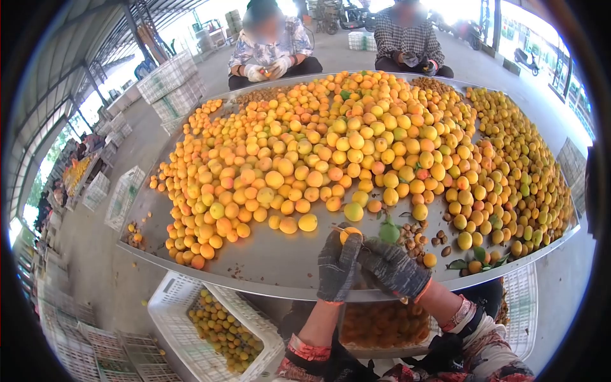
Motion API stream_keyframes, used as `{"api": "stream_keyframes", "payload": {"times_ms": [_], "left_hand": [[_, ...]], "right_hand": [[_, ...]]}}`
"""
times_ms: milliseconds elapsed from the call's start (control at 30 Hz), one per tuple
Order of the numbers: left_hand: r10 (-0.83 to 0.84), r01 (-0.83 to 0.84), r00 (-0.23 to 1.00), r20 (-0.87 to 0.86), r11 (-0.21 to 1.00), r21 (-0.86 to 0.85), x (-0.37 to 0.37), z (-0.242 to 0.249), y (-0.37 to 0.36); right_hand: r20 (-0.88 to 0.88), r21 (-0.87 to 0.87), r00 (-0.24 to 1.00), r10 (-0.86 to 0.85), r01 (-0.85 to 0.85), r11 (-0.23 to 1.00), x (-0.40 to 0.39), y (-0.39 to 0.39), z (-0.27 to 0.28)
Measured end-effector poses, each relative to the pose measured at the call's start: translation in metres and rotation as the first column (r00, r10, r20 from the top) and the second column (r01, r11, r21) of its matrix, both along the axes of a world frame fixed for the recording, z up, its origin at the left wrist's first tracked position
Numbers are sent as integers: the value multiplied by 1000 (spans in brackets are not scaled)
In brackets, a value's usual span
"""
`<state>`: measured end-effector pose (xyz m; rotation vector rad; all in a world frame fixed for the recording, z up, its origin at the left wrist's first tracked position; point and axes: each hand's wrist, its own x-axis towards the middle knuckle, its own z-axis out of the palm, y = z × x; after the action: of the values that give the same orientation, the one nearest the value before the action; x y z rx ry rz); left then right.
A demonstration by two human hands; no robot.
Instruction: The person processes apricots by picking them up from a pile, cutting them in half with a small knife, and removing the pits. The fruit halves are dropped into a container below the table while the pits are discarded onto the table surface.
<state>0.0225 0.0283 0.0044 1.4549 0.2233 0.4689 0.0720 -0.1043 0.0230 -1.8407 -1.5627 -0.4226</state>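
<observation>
My left hand (337, 267), in a dark grey knit glove, is closed around an orange apricot (351, 235) above the near edge of the metal table (273, 258). A thin light-coloured strip sticks out at the fruit's left side. My right hand (396, 266), gloved the same way, is closed with its fingertips right beside the left hand; what it holds is hidden. Just beyond the hands lie a green leaf (389, 232) and a small pile of brown pits (414, 237). A big heap of apricots (305, 153) covers much of the table.
Smaller greenish apricots (528, 172) lie along the right side. Below the table are a white crate (172, 305) of fruit and a container of orange pieces (385, 325). Two people (270, 44) sit across the table. Stacked crates (168, 83) stand at left.
</observation>
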Motion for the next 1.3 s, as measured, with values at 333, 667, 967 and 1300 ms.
{"api": "stream_keyframes", "payload": {"times_ms": [333, 667, 967, 1300], "left_hand": [[80, -126, 968, -237, 974, -189, -3, -1, 5], [34, -41, 998, -61, 991, -128, -8, -10, 13], [14, -35, 994, -105, 980, -196, -5, -7, 11], [-291, 278, 954, 78, 950, 142, -9, -33, 27]], "right_hand": [[-422, -252, 844, -330, 241, 937, -21, 9, -10], [-822, -58, 569, 8, -99, 993, -11, 0, -15], [-944, -238, 228, -240, 35, 971, -27, -2, 25], [-623, -325, 733, -272, 73, 943, 10, -20, 48]]}}
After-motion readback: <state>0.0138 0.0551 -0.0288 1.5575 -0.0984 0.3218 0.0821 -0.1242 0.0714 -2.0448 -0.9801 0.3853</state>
